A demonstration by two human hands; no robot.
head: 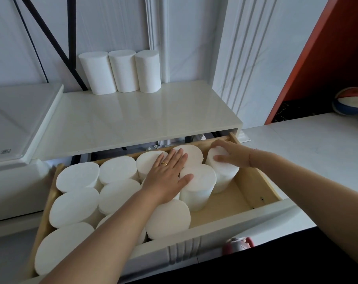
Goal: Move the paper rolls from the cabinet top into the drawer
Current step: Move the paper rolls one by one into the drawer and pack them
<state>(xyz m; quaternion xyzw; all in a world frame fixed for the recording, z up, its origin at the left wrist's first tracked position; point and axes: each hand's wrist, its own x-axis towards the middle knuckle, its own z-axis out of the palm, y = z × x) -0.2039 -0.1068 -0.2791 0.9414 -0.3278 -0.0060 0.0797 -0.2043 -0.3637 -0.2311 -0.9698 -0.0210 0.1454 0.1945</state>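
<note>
Three white paper rolls [120, 71] stand upright in a row at the back of the cream cabinet top [133, 119]. Below it the wooden drawer [254, 189] is pulled out and holds several upright white rolls [77, 206]. My left hand [168, 175] lies flat, fingers spread, on the tops of the rolls in the drawer's middle. My right hand [229, 153] grips the rightmost roll [223, 177], which stands tilted at the drawer's back right corner.
Bare wood shows at the drawer's right end. A white tray-like lid [16, 124] lies left of the cabinet top. A white counter [317, 152] runs to the right with a ball [352, 101] at its back. A pink object [238, 244] sits below the drawer front.
</note>
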